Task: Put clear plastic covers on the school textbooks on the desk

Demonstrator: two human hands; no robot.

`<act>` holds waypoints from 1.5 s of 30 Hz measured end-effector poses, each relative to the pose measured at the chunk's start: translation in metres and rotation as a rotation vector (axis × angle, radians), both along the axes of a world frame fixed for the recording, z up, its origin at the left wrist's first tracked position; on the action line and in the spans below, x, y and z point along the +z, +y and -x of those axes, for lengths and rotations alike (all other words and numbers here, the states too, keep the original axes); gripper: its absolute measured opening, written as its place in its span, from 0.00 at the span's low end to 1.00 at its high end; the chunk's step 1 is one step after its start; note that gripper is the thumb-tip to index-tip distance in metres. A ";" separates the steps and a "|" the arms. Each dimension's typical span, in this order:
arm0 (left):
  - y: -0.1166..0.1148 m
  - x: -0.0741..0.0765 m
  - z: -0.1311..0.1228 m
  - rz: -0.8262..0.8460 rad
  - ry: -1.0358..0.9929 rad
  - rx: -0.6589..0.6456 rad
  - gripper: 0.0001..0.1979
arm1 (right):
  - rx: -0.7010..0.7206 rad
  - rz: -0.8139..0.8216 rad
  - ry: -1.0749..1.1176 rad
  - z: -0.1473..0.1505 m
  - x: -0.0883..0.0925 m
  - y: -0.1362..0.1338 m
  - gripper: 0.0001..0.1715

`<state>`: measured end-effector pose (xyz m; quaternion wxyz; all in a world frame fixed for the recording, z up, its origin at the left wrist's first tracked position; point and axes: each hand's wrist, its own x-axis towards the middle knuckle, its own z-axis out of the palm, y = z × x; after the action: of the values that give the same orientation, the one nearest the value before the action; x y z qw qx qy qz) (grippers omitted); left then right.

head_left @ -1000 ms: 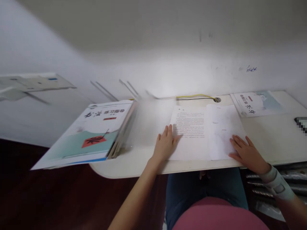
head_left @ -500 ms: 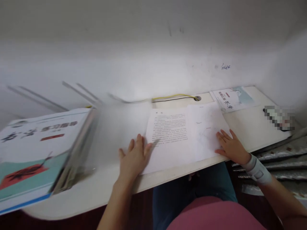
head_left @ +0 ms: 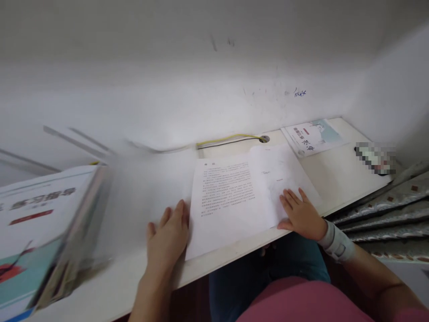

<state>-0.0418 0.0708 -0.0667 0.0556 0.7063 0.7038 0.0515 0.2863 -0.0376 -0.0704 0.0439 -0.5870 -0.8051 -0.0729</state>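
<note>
A printed page [head_left: 224, 223] lies on the white desk in front of me, with paragraphs of small text. Against its right side is a mostly blank white sheet [head_left: 273, 190] carrying a few short lines. My right hand [head_left: 303, 217] rests flat on that sheet's lower part, fingers stretched, with a pale band at the wrist. Left of the printed page, my left hand [head_left: 169, 237] lies palm down, its fingers extended and close together beside the page's edge. Under and beyond it is a blurred whitish area, perhaps paper; I cannot tell.
A stack of booklets [head_left: 43, 228] with a white and teal cover stands at the left. A thinner booklet [head_left: 311, 136] lies at the back right, near a phone [head_left: 375, 158]. Yellow and black cables run to a desk hole [head_left: 264, 139]. Patterned folded material [head_left: 382, 214] is at the right.
The view has swung to the right. My right hand has slid inward over the right sheet, and my left hand's fingers have drawn back from the printed page's left edge.
</note>
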 end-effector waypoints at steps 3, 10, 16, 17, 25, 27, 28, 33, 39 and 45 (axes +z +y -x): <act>-0.002 0.001 0.000 0.012 0.033 -0.016 0.26 | -0.019 -0.004 -0.012 -0.004 -0.003 -0.002 0.48; -0.005 0.002 0.000 0.048 0.081 -0.035 0.25 | -0.026 -0.024 -0.036 -0.011 -0.006 -0.006 0.51; -0.005 -0.002 0.003 0.003 0.093 -0.063 0.24 | -0.070 -0.042 -0.050 -0.013 -0.006 -0.009 0.51; -0.005 -0.002 0.004 0.003 0.091 -0.067 0.24 | -0.078 -0.041 -0.052 -0.013 -0.006 -0.009 0.50; -0.002 -0.006 0.008 -0.015 0.082 -0.101 0.25 | -0.142 -0.042 -0.042 -0.015 -0.005 -0.007 0.50; -0.002 -0.006 0.008 -0.015 0.084 -0.102 0.25 | -0.157 -0.035 -0.052 -0.014 -0.003 -0.006 0.51; -0.003 -0.005 0.008 -0.012 0.085 -0.099 0.25 | -0.161 -0.033 -0.059 -0.013 -0.002 -0.006 0.51; -0.004 -0.004 0.005 -0.010 0.099 -0.088 0.24 | -0.148 -0.075 -0.068 -0.008 -0.002 0.005 0.49; -0.005 -0.001 0.005 0.013 0.110 -0.077 0.25 | -0.146 -0.058 -0.089 -0.008 -0.004 0.014 0.45; -0.005 -0.001 0.006 0.014 0.095 -0.069 0.24 | -0.145 -0.093 -0.121 -0.008 -0.003 0.012 0.47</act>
<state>-0.0473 0.0654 -0.0673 0.0289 0.7316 0.6811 0.0111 0.2939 -0.0254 -0.0734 0.0169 -0.6355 -0.7575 -0.1486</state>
